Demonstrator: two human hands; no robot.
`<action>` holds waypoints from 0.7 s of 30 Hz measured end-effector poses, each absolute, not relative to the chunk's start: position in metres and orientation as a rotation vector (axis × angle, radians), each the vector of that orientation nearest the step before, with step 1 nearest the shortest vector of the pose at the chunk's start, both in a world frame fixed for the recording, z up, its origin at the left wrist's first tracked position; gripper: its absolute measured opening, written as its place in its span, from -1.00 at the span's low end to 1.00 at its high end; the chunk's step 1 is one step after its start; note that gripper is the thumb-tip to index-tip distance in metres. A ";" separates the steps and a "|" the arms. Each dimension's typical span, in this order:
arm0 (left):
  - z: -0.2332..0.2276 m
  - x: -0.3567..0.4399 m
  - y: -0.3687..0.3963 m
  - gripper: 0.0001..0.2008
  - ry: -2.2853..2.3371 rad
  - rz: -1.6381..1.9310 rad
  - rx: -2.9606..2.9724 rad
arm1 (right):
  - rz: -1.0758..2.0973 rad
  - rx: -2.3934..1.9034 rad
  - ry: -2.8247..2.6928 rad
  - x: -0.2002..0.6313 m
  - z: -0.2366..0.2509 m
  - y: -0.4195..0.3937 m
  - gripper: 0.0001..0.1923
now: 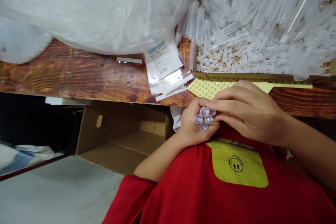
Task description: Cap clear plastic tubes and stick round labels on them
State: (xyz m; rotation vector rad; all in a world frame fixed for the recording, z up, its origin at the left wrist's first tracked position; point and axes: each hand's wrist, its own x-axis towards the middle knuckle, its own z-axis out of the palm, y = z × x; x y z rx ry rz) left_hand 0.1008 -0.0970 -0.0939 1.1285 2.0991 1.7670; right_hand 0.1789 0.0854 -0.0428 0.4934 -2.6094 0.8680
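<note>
Close to my body, my left hand point(193, 120) wraps round a bundle of several clear plastic tubes point(204, 112). Their round ends face up toward me, and the rest of their length is hidden by the fingers. My right hand point(252, 112) comes in from the right, its fingertips and thumb closed around the edge of a tube point(212, 112) on the bundle's right side. More translucent plastic tubes point(199, 26) lie on the wooden table, left of a shallow cardboard tray point(223, 76) heaped with tubes and small white tips point(236, 59).
A big translucent plastic bag point(99, 10) covers the table's back left. Printed packets point(165, 63) lie beside yellow sticker sheets point(204, 87) near the front edge of the table point(86, 73). Below stands an open cardboard box point(126, 143).
</note>
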 end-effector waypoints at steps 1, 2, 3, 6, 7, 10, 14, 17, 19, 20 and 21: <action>-0.094 0.100 -0.097 -0.67 2.097 1.770 1.125 | 0.879 0.516 -2.612 0.176 -0.042 0.087 -0.74; -0.095 0.100 -0.097 -0.65 2.101 1.771 1.125 | 0.889 0.537 -2.620 0.173 -0.041 0.090 -0.76; -0.095 0.099 -0.097 -0.63 2.108 1.770 1.128 | 0.902 0.562 -2.626 0.169 -0.040 0.092 -0.78; -0.094 0.099 -0.097 -0.62 2.098 1.754 1.131 | 0.987 0.660 -2.655 0.158 -0.036 0.099 -0.82; -0.094 0.099 -0.097 -0.64 2.079 1.747 1.123 | 1.026 0.698 -2.668 0.155 -0.035 0.101 -0.83; -0.091 0.098 -0.097 -0.69 2.016 1.757 1.079 | 1.166 0.801 -2.693 0.145 -0.034 0.104 -0.85; -0.087 0.098 -0.096 -0.75 1.940 1.782 1.003 | 1.331 0.862 -2.632 0.136 -0.033 0.105 -0.87; -0.085 0.099 -0.094 -0.79 1.907 1.785 0.885 | 1.418 0.828 -2.576 0.140 -0.023 0.109 -0.89; -0.083 0.100 -0.093 -0.79 1.883 1.793 0.793 | 1.464 0.677 -2.507 0.151 -0.010 0.117 -0.87; -0.083 0.101 -0.093 -0.79 1.852 1.803 0.753 | 1.429 0.556 -2.456 0.159 -0.003 0.124 -0.84; -0.083 0.102 -0.093 -0.79 1.813 1.819 0.716 | 1.342 0.431 -2.412 0.169 0.003 0.131 -0.82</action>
